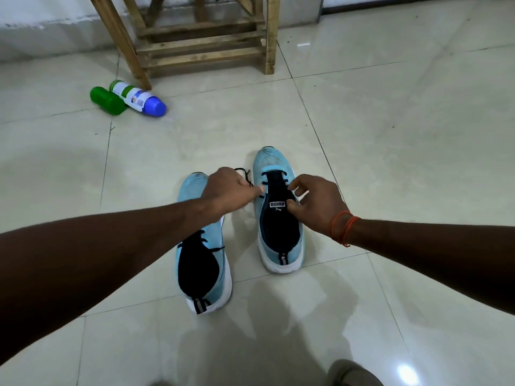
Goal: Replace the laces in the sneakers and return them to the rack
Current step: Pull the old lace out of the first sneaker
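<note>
Two light-blue sneakers with dark tongues and white soles stand side by side on the tiled floor, toes pointing away. My left hand (231, 189) reaches across the left sneaker (203, 263) and pinches a black lace (246, 174) beside the right sneaker (278, 218). My right hand (317, 206) pinches the edge of the right sneaker's tongue and eyelet row. The left sneaker's black lace lies loose over its tongue, partly hidden by my forearm.
A wooden rack (206, 43) stands against the wall at the back. A green bottle (107, 101) and a white bottle with a blue cap (139, 98) lie on the floor by its left leg. My knee (351, 374) shows at the bottom edge.
</note>
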